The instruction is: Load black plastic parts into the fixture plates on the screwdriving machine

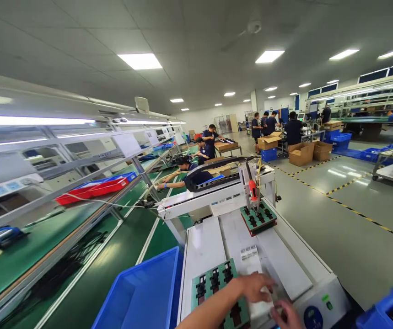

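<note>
My left hand [256, 287] reaches over the front of a white bench machine, its fingers curled at a pale, partly see-through piece that blur keeps me from naming. Close beside it, my right hand [287, 315] has its fingers bent toward the same spot, at the bottom edge of the view. Under my left forearm lies a green fixture board [217, 278] with several black parts, partly covered by the arm. Just beyond my hands is a white strip with printed marks [249, 252]. A second green fixture board [258, 218] sits farther back, beneath the machine's red-tipped tool head [253, 189].
A blue bin [141, 292] stands left of the machine, and another blue bin [391, 306] is at lower right. The gantry beam [203, 196] crosses behind the boards. A green conveyor line with shelving runs along the left. Several people work farther back near cardboard boxes [301, 153].
</note>
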`<state>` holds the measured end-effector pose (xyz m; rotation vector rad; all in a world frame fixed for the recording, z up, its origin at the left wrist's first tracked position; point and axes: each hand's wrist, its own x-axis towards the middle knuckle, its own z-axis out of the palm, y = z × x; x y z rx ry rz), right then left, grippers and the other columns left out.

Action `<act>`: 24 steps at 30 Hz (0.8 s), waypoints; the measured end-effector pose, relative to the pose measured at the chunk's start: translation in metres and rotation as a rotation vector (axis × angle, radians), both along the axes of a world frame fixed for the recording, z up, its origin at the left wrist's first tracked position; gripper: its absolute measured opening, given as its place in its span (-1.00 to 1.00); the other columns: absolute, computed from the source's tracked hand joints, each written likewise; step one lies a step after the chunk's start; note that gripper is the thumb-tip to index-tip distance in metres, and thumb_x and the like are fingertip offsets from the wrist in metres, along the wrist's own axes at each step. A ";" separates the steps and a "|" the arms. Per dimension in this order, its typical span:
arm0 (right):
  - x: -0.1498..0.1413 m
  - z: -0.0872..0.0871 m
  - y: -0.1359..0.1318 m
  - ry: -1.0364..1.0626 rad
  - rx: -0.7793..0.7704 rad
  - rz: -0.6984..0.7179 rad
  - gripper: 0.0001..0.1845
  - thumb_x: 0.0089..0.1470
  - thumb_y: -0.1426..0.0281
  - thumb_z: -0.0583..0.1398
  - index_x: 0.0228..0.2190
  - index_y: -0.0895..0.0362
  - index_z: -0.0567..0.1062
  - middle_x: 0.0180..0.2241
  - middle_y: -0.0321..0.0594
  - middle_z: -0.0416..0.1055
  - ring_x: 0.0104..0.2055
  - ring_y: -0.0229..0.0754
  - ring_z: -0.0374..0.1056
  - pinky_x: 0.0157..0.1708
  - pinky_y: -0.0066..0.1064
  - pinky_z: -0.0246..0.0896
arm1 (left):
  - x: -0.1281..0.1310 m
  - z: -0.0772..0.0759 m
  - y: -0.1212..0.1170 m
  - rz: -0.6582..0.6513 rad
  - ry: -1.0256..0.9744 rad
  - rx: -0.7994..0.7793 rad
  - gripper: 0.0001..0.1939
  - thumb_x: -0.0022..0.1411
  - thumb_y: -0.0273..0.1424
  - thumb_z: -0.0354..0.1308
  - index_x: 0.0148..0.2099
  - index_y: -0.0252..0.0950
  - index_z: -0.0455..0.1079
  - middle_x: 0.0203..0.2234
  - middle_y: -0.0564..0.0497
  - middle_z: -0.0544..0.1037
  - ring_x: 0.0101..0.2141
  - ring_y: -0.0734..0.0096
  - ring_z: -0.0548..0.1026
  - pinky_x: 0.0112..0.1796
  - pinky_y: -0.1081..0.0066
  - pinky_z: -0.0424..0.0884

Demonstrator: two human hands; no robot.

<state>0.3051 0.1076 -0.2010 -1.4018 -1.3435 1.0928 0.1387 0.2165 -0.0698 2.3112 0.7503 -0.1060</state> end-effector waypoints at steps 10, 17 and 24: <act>-0.017 0.029 0.049 0.348 0.015 -0.127 -0.34 0.16 -0.26 0.20 -0.28 0.13 0.52 -0.53 -0.32 0.36 -0.57 -0.20 0.21 -0.55 -0.38 0.10 | -0.025 0.033 -0.021 0.383 -0.205 0.292 -0.47 0.16 -0.34 0.44 0.18 -0.15 0.48 0.11 -0.18 0.54 0.13 -0.09 0.49 0.14 -0.03 0.43; -0.022 0.045 0.065 0.334 0.067 -0.045 -0.35 0.22 -0.18 0.20 -0.08 0.16 0.54 -0.42 -0.16 0.53 -0.44 -0.07 0.42 -0.60 -0.40 0.15 | -0.043 0.008 -0.034 0.493 -0.256 0.397 -0.62 0.33 -0.52 0.20 0.13 -0.11 0.58 0.00 -0.16 0.64 0.02 -0.04 0.56 0.08 -0.08 0.45; -0.003 0.079 0.072 0.050 0.286 0.092 -0.69 0.27 0.11 0.28 -0.12 0.02 0.69 -0.15 -0.09 0.61 -0.07 0.06 0.49 -0.02 -0.19 0.35 | -0.050 0.004 -0.020 0.602 -0.414 0.379 -0.67 0.48 -0.40 0.01 0.04 -0.18 0.62 -0.16 -0.12 0.70 -0.11 0.09 0.62 -0.03 0.09 0.54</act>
